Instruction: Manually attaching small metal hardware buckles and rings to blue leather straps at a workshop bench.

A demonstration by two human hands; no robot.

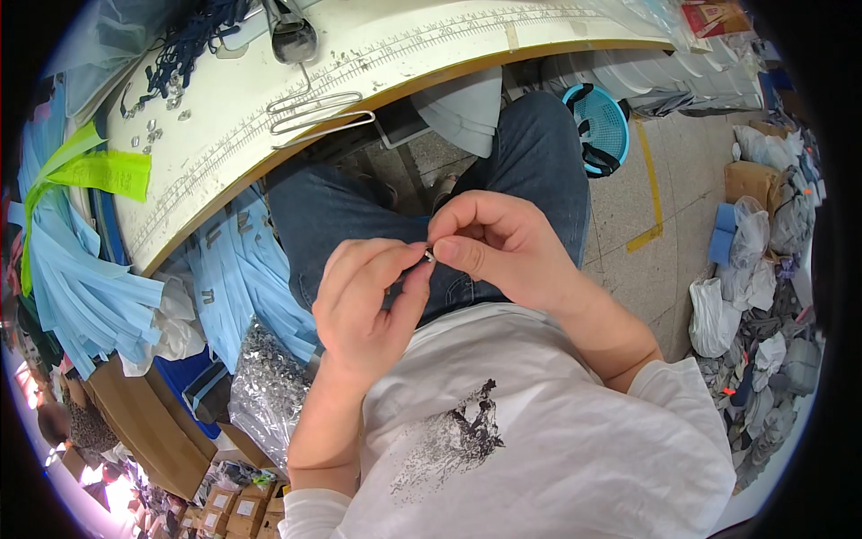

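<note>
Over my lap my two hands meet, fingertips almost touching. My left hand is closed in a pinch between thumb and forefinger. From the other side my right hand pinches too, its thumb and forefinger pressed against the same spot. Between them shows a small piece, partly shiny metal and partly dark; the fingers cover most of it, and its exact kind cannot be made out.
A white worktable with printed ruler scales curves ahead, bearing a bent wire and dark blue cords. Light blue fabric strips hang at left, near a clear bag of small metal pieces. A turquoise basket stands right.
</note>
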